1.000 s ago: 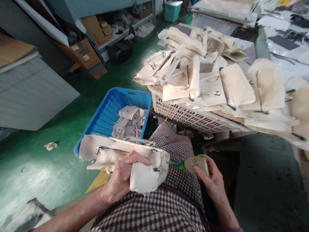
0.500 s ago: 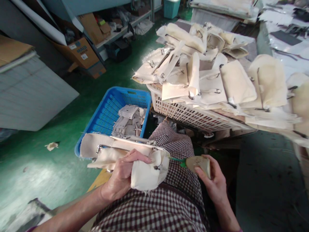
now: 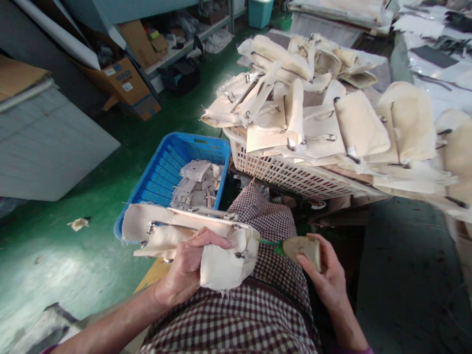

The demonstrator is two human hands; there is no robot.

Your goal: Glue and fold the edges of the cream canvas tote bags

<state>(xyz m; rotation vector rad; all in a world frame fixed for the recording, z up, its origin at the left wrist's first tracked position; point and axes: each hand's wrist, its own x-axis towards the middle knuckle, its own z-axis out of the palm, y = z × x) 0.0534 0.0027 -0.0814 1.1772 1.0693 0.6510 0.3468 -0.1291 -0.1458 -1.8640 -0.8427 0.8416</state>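
Note:
My left hand [image 3: 195, 253] is closed around a cream-coloured bag piece [image 3: 221, 268] with frayed edges and small metal buckles, held over my lap. The piece extends left past the rim of the blue basket. My right hand [image 3: 328, 273] grips a tan, wedge-shaped block [image 3: 303, 250] between thumb and fingers. From the block's narrow end a thin green stem [image 3: 270, 242] reaches to the right edge of the bag piece. Whether the stem's tip touches or enters the material is hidden.
A blue plastic basket [image 3: 147, 172] with pale fabric parts [image 3: 197, 172] stands on the green floor ahead. Many cream bag pieces [image 3: 363, 123] are heaped over a white crate [image 3: 280, 169] at the right. Cardboard boxes [image 3: 123, 81] sit at upper left, and a scrap [image 3: 78, 224] lies on the floor.
Both hands, the bag piece and the tan block stay almost where they were. Only the view has shifted slightly.

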